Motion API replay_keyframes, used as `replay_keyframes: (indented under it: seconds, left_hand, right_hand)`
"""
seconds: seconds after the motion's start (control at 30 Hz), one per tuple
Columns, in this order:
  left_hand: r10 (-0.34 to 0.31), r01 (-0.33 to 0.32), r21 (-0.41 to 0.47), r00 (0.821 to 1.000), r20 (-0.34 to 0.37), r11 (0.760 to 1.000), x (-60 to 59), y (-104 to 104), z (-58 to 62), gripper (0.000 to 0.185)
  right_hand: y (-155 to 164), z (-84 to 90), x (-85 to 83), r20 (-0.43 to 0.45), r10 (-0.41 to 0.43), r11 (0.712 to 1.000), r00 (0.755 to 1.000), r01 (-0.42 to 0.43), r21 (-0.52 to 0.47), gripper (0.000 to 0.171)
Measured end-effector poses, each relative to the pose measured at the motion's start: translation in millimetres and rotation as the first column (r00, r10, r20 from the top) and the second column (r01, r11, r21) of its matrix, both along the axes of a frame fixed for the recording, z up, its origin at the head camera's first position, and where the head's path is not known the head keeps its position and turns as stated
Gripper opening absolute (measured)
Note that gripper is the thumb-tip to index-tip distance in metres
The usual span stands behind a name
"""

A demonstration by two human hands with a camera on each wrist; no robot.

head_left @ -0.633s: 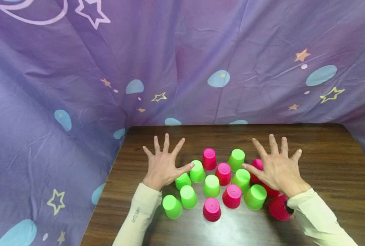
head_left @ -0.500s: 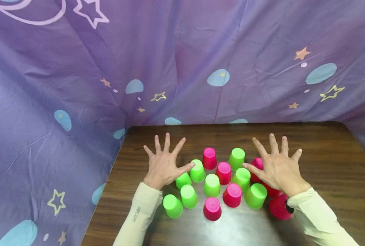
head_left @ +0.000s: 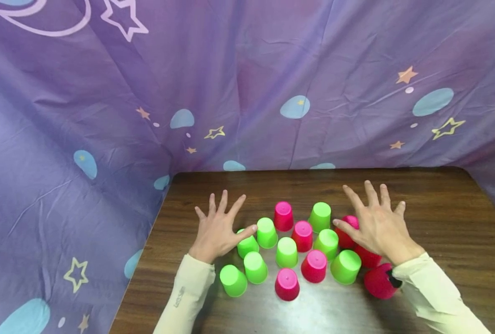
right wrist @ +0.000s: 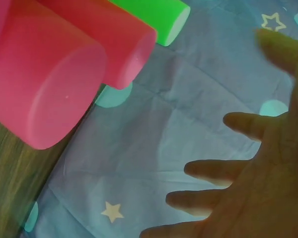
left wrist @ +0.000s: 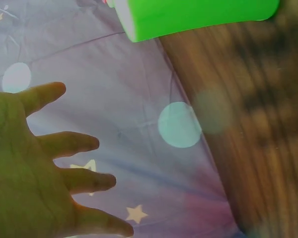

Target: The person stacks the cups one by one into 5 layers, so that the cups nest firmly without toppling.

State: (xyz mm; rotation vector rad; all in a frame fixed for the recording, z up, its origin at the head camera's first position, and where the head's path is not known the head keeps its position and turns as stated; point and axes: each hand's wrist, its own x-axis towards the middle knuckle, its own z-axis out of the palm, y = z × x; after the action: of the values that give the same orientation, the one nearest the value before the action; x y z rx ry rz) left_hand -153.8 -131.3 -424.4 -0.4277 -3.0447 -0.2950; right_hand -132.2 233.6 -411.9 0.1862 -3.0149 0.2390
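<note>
Several green and pink plastic cups stand upside down in a cluster on the brown wooden table [head_left: 439,208]. My left hand [head_left: 218,227] hovers at the cluster's left side with fingers spread, its thumb tip by a green cup [head_left: 247,246]. My right hand [head_left: 378,227] is spread over the right side, above a pink cup [head_left: 347,228] that it partly hides. Neither hand holds anything. The left wrist view shows the left hand [left wrist: 35,173] open below a green cup [left wrist: 198,15]. In the right wrist view, the right hand [right wrist: 258,198] is open beside a large pink cup [right wrist: 44,89].
A purple cloth [head_left: 247,83] printed with stars and blue spots hangs behind the table and drapes down its left side. The table's left edge [head_left: 147,250] runs close to my left forearm. One pink cup [head_left: 378,281] sits by my right wrist.
My left hand has drawn back slightly toward me and its fingers have closed in a little. The right hand and the cups have hardly moved.
</note>
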Motion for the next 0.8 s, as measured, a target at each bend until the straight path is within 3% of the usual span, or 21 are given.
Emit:
replay_keyframes:
  seconds: [0.5,0.67,0.8]
  left_hand:
    - [0.001,-0.011,0.098,0.995,0.097,0.995,5.7,-13,-18.3,0.087]
    - [-0.025,0.002,0.158,0.99,0.142,0.987,8.9,-12,-21.1,0.083]
    - [-0.08,0.028,0.258,0.978,0.191,0.966,12.2,-13,-22.7,0.079]
  right_hand:
    - [1,-0.1,-1.4,0.059,0.058,0.997,0.997,-0.054,-0.059,0.081]
    - [0,-2.3,-2.9,0.055,0.109,0.99,0.993,-0.103,-0.098,0.078]
    - [1,-2.4,-5.6,0.039,0.154,0.982,0.987,-0.148,-0.114,0.079]
